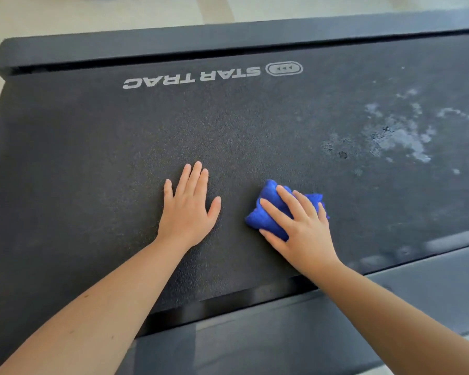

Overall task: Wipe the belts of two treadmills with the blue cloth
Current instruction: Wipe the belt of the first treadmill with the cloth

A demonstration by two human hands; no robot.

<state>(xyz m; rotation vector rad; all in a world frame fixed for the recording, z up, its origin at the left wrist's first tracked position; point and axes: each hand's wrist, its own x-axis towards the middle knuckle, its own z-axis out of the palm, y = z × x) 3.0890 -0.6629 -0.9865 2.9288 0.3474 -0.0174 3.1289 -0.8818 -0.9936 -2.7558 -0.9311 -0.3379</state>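
Left hand (pixel 186 209) lies flat, fingers straight, on the belt (pixel 92 158); right hand (pixel 301 226) grips the bunched cloth (pixel 268 192) against it

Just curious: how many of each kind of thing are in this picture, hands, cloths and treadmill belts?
Hands: 2, the left hand and the right hand
Cloths: 1, the blue cloth
Belts: 1, the treadmill belt
Total: 4
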